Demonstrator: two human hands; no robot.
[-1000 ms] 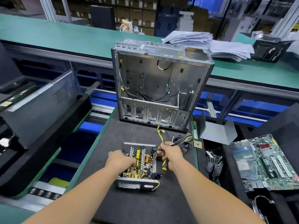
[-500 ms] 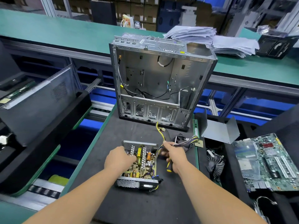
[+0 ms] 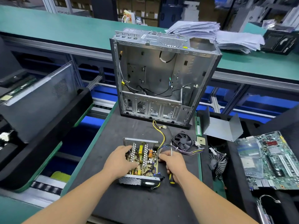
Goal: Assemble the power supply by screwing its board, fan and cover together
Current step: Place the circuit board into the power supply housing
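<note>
My left grip (image 3: pixel 120 160) lies flat, fingers relaxed, pressing the board (image 3: pixel 142 160). Right grip (image 3: pixel 174 162), just beside it, closes round the screwdriver (image 3: pixel 171 178), shaft pointing away from me.

A: What do the hands do?
B: The left hand (image 3: pixel 120 160) rests on the board (image 3: pixel 142 159) of the open power supply (image 3: pixel 140 181), low in the frame's middle. The right hand (image 3: pixel 174 162) grips a screwdriver (image 3: pixel 171 179) at its right side.
A: And the fan (image 3: pixel 183 140)?
B: It lies right of the supply, below the empty computer case (image 3: pixel 161 78).
</note>
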